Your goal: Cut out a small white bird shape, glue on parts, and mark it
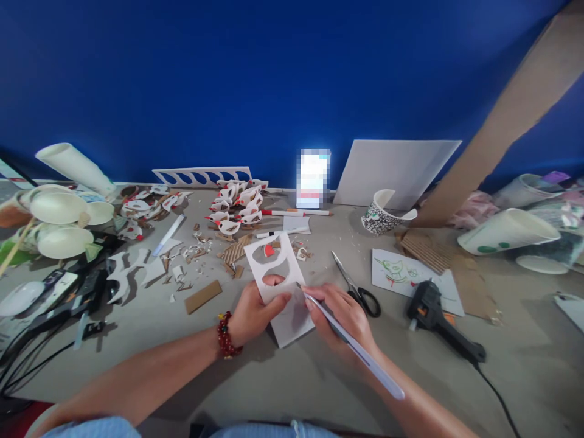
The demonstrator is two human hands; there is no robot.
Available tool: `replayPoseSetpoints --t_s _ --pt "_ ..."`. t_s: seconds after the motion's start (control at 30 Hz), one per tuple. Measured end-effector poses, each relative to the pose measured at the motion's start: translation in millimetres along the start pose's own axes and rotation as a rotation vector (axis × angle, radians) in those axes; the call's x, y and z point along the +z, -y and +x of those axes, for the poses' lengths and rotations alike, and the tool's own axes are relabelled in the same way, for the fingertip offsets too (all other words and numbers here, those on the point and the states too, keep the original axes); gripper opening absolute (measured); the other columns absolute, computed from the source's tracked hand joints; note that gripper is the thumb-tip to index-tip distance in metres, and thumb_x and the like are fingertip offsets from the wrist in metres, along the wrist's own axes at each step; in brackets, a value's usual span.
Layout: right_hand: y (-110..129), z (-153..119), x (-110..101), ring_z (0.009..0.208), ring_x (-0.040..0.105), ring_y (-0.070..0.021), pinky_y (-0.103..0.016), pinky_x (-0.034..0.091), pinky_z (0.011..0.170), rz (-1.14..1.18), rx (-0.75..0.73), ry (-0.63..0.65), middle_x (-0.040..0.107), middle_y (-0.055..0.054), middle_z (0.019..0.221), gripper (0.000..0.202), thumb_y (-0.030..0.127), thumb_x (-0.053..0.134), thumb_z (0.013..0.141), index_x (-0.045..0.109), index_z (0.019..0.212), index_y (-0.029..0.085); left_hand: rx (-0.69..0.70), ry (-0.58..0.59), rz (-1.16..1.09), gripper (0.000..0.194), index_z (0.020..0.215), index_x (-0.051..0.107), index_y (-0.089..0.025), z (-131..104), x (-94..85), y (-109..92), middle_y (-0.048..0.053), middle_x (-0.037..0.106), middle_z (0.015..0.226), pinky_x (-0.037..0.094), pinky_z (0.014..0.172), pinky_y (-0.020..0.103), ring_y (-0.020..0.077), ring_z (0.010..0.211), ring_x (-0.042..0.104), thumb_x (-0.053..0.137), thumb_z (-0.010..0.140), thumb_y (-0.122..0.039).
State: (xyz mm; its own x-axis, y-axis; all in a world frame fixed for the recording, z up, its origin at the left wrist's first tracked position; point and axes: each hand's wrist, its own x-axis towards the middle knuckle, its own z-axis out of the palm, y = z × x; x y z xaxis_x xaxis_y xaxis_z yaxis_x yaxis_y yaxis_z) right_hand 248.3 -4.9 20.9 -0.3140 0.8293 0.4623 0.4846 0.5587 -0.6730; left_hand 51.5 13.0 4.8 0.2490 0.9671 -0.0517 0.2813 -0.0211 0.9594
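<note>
A white foam board strip [296,319] with bird-shaped holes cut in its upper part is gripped by my left hand [255,313], thumb on top and fingers behind it. One fingertip shows through the lower hole. In my right hand [344,313] is a slim pale-purple craft knife [365,356], held like a pen. Its blade tip is at the board's face, close to the lower hole; whether it has pierced the board I cannot tell. Through the upper hole a small red piece [269,250] is visible. Black-handled scissors [358,292] lie just right of the board.
Several white cut-out birds [239,204] with red beaks stand behind the board. Scraps [182,267] litter the left side. To the right are a glue gun [440,325], a bird drawing [392,271] and a cut paper cup [381,219]. A blurred lit screen [312,179] leans at the wall.
</note>
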Motion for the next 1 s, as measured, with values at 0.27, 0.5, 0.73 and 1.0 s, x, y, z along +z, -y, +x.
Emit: replayPoseSetpoints --t_s 0.27,0.5,0.73,1.0 --pt "-2.4 -3.3 1.2 0.066 0.058 -0.0174 -0.029 0.048 0.062 -0.01 -0.001 0.018 0.061 -0.004 0.074 0.022 0.015 0.049 0.089 0.06 0.108 0.019 -0.001 0.018 -0.022 0.018 0.085 0.062 -0.013 0.3 -0.3 0.3 0.002 0.059 0.074 0.044 0.062 0.022 0.014 0.067 0.051 0.056 0.084 -0.03" --pt "-3.5 -2.8 1.4 0.069 0.059 -0.0179 -0.029 0.049 0.064 -0.013 0.025 0.026 0.063 -0.004 0.077 0.02 0.017 0.049 0.09 0.06 0.106 0.02 -0.002 0.019 -0.029 0.016 0.086 0.061 -0.013 -1.0 0.7 -1.3 0.002 0.059 0.074 0.044 0.061 0.022 0.0133 0.066 0.05 0.055 0.084 -0.028" --pt "-3.6 -0.1 3.5 0.068 0.06 -0.0178 -0.029 0.049 0.065 -0.037 -0.013 0.02 0.065 -0.004 0.076 0.017 0.017 0.049 0.09 0.06 0.103 0.02 0.027 0.006 0.029 0.012 0.086 0.062 -0.014 -1.7 2.5 -3.4 0.002 0.061 0.076 0.046 0.065 0.022 0.0145 0.07 0.054 0.057 0.082 -0.024" --pt "-2.6 -1.6 1.1 0.069 0.061 -0.0181 -0.029 0.049 0.065 -0.035 0.01 0.027 0.064 -0.004 0.076 0.02 0.017 0.049 0.089 0.061 0.106 0.019 0.024 0.011 0.03 0.013 0.084 0.062 -0.013 -0.6 2.2 -1.0 0.003 0.061 0.075 0.045 0.066 0.022 0.0145 0.069 0.054 0.056 0.082 -0.024"
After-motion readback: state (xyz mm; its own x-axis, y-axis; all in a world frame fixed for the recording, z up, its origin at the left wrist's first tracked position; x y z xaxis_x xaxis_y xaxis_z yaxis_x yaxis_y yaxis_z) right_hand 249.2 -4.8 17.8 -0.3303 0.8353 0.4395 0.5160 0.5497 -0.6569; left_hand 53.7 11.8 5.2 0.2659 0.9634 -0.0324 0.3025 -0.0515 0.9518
